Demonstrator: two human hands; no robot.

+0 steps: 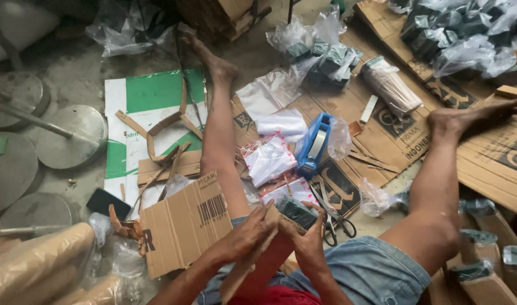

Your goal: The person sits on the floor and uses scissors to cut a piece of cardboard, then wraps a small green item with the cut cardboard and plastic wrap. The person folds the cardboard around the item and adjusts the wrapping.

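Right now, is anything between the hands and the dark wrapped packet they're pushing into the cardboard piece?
Nothing visible. The left hand and right hand both already rest on the dark packet and the cardboard piece around it. The scissors lie just right of the packet, on the floor, not between.

Just one view, head-mounted, looking steeply down and forward over the lap. Close to the left hand [244, 234] and right hand [309, 240] at bottom centre, legs stretching away across cardboard [394, 138] toward the far clutter.
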